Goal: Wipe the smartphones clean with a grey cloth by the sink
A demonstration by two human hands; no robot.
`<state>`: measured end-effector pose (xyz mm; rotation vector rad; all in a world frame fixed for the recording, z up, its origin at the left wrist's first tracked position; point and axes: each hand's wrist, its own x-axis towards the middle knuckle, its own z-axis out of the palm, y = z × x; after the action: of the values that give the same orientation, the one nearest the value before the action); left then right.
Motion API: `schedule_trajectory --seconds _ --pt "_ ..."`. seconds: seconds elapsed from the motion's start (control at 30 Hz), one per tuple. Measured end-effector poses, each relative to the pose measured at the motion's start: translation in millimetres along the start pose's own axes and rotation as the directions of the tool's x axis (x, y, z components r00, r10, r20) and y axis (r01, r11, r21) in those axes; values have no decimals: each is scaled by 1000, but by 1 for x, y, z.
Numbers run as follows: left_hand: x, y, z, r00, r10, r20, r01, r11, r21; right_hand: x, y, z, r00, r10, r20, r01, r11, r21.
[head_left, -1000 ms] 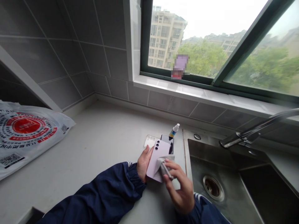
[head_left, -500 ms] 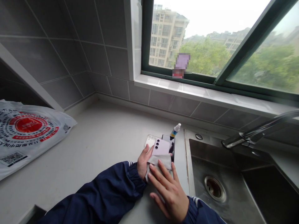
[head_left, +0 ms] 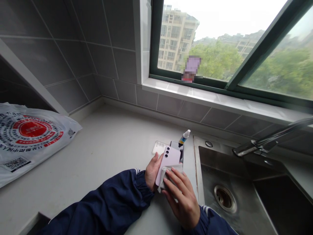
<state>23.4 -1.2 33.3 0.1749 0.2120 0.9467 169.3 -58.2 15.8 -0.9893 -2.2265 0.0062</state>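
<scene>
My left hand [head_left: 152, 169] grips a lilac phone [head_left: 169, 157] by its left edge, back side up, with three camera lenses showing. My right hand [head_left: 182, 199] presses a small grey cloth [head_left: 164, 173] against the lower half of the phone's back, fingers curled over it. Just behind the phone a black phone [head_left: 180, 150] and a clear phone case [head_left: 158, 147] lie flat on the white counter [head_left: 102, 153]. A small spray bottle [head_left: 183, 137] with a white cap stands beyond them.
A steel sink [head_left: 234, 182] with a drain sits right of my hands, its tap [head_left: 266, 140] reaching in from the right. A white plastic bag [head_left: 26, 137] with red print lies at the far left. Grey tiled walls and a window ledge [head_left: 210, 98] bound the counter.
My right hand went from pinching the cloth to flat over the phone, and now its fingers curl on the cloth low on the phone's back. The left hand keeps its hold.
</scene>
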Motion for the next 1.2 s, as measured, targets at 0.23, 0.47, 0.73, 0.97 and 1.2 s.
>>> schedule_trajectory --seconds 0.23,0.47,0.73,0.97,1.2 --pt "-4 -4 0 997 -56 58 56 998 -8 1 -2 1 999 -46 -18 46 999 -2" --pt "-6 -9 4 995 -30 99 30 1000 -1 0 -6 2 999 -45 0 45 999 -1" --pt "-2 -1 2 1000 14 -20 -14 1000 3 4 5 -4 995 -78 63 80 996 -33" --pt "1 6 0 997 31 -72 -34 999 -39 10 20 -16 984 -149 92 152 988 -22" --pt "1 7 0 999 -10 -53 9 1000 -22 12 34 -22 960 -248 131 252 968 -15"
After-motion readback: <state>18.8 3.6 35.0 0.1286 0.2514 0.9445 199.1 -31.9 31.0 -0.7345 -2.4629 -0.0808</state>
